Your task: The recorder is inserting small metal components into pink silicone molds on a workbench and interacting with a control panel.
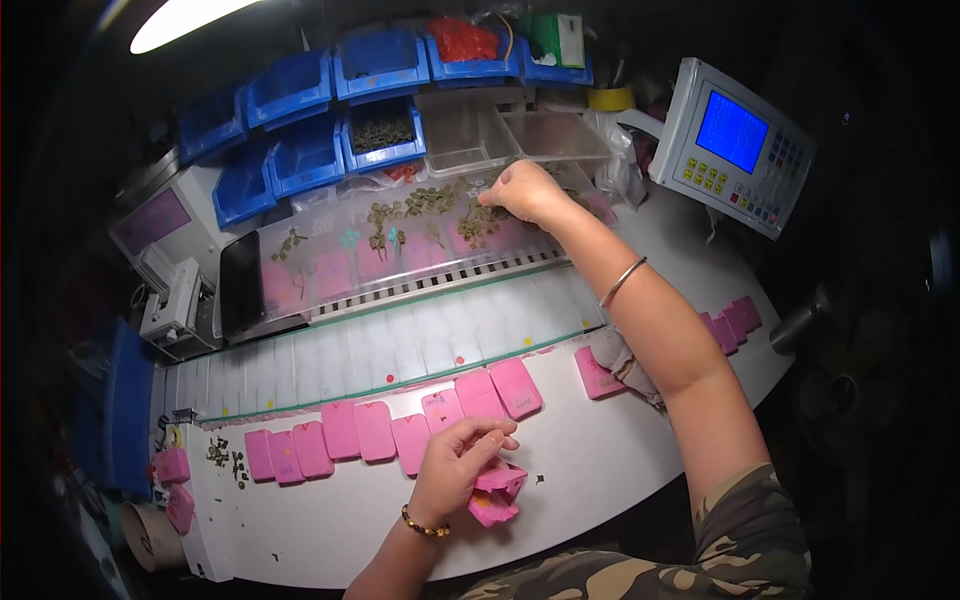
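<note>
My left hand (462,470) is closed on a pink rubber mold (497,496) low over the near part of the white table. The mold is parted, showing a gap between its two pink flaps. My right arm stretches forward, and my right hand (522,192) is pinched over the far right of a clear plastic tray (335,232). Whatever lies between its fingertips is too small to make out. Beneath it are clusters of small olive-green pieces (482,222), with more green pieces (430,200) to the left.
A row of pink blocks (340,430) lies before a glass-edged panel (400,340). Blue bins (290,95) stand at the back. A control box (735,140) with a blue screen stands right, a dark phone-like slab (240,280) left. A crumpled cloth (628,365) lies right.
</note>
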Action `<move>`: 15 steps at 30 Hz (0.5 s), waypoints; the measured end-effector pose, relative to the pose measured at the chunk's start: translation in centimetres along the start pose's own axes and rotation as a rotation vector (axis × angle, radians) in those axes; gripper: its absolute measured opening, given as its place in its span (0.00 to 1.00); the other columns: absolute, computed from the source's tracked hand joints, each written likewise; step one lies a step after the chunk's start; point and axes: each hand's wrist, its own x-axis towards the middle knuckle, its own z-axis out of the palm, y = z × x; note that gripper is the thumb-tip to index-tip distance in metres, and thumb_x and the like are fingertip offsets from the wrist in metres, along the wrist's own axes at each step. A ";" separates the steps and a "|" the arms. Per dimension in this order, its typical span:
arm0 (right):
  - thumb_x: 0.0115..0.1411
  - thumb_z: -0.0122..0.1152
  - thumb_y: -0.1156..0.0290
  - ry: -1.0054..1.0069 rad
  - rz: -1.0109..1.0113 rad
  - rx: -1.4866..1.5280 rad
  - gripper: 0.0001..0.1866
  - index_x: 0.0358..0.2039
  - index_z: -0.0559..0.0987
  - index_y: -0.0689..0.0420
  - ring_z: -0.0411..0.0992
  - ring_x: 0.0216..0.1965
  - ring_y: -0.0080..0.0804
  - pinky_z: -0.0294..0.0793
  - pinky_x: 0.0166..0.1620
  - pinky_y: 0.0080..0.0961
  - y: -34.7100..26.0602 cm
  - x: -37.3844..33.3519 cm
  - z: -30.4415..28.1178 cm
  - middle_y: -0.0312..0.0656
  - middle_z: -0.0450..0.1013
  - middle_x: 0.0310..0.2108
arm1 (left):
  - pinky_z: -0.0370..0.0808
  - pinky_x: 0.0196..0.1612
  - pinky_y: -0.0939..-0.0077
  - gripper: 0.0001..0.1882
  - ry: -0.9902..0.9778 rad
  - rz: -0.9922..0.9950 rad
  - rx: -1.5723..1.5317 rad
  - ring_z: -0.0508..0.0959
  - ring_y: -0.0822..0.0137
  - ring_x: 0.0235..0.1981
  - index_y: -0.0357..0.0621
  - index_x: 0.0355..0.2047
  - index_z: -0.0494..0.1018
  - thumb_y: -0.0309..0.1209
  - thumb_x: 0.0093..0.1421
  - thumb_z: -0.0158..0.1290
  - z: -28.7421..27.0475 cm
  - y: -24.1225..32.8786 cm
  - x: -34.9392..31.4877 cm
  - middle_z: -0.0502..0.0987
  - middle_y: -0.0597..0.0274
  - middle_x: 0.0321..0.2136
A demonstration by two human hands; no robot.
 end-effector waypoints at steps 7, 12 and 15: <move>0.50 0.69 0.60 0.186 -0.137 0.100 0.17 0.32 0.83 0.62 0.77 0.31 0.37 0.73 0.39 0.32 0.7 -0.9 -0.5 0.48 0.78 0.27 | 0.77 0.34 0.78 0.12 0.008 -0.030 -0.003 0.79 0.69 0.29 0.32 0.43 0.73 0.27 0.64 0.49 0.0 0.1 0.1 0.78 0.55 0.33; 0.59 0.60 0.61 -0.011 -0.196 0.648 0.14 0.38 0.81 0.59 0.65 0.27 0.15 0.66 0.32 0.17 -0.1 -8.7 -2.8 0.28 0.71 0.24 | 0.77 0.33 0.79 0.10 0.118 0.055 -0.065 0.78 0.70 0.27 0.33 0.40 0.73 0.29 0.65 0.47 -0.3 0.5 0.1 0.77 0.56 0.31; 0.62 0.56 0.66 -0.175 -0.316 0.535 0.13 0.42 0.79 0.61 0.65 0.28 0.17 0.67 0.33 0.18 1.7 -13.8 -0.5 0.30 0.69 0.24 | 0.77 0.32 0.79 0.10 0.190 0.066 -0.229 0.78 0.70 0.27 0.34 0.37 0.73 0.30 0.65 0.46 -0.6 0.8 0.0 0.76 0.57 0.29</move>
